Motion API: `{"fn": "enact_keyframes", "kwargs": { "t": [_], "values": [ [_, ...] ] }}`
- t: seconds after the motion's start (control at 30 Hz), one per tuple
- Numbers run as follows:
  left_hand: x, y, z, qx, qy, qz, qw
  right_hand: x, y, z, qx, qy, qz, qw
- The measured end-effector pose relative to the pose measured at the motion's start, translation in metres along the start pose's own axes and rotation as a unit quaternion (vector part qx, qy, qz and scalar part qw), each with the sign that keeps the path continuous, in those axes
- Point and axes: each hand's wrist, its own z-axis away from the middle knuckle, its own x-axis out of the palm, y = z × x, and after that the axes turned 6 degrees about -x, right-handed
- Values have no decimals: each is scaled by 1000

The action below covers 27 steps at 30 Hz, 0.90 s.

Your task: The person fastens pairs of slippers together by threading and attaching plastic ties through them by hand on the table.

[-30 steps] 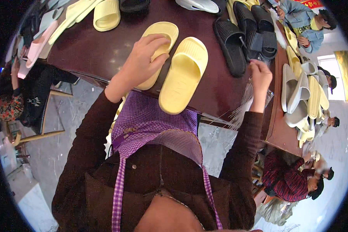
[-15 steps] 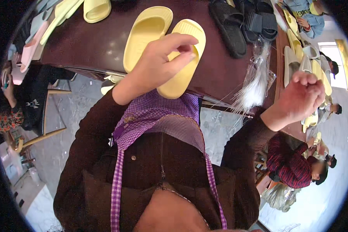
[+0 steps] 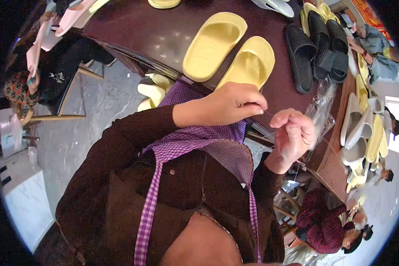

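My left hand (image 3: pixel 228 105) is closed in a pinch just in front of a pair of yellow slide slippers on the table. Between it and my right hand (image 3: pixel 293 133), whose fingers are curled in, runs a faint thin strand (image 3: pixel 268 114). Both hands seem to grip this strand; its ends are hidden in the fingers. The left yellow slipper (image 3: pixel 197 61) lies apart from both hands. Toward its near end, the right yellow slipper (image 3: pixel 262 62) is partly covered by my left hand. A bundle of clear thin strands (image 3: pixel 324 99) lies beyond my right hand.
Black slippers (image 3: pixel 299 60) lie on the dark red table (image 3: pixel 142 33) to the right. Grey and yellow slippers (image 3: pixel 358 128) are piled along the right side. A wooden chair (image 3: pixel 60 117) and a seated person are at the left; other people sit at the right.
My right hand has come in from the right toward my left hand. My left hand has moved off the yellow slippers, down and right. The view has shifted, and a thin strand shows between the hands.
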Motion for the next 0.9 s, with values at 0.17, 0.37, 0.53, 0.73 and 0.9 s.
{"fn": "enact_keyframes", "kwargs": {
  "t": [0.17, 0.37, 0.53, 0.73, 0.9],
  "values": [
    [-16, 0, 29, -153, 20, 34, 987, 11, 17, -5, 130, -8, 91, 987],
    [-33, 13, 52, -329, 97, 274, 899, 25, 64, -3, -38, -154, 432, 888],
    [-45, 8, 69, -365, 158, 393, 829, 34, 64, 3, -8, -198, 398, 896],
    [-53, 3, 86, -417, 164, 480, 754, 38, 52, 8, -5, -250, 385, 888],
    [-53, 7, 93, -441, 116, 522, 721, 41, 38, -1, -2, -324, 358, 876]
  ]
}}
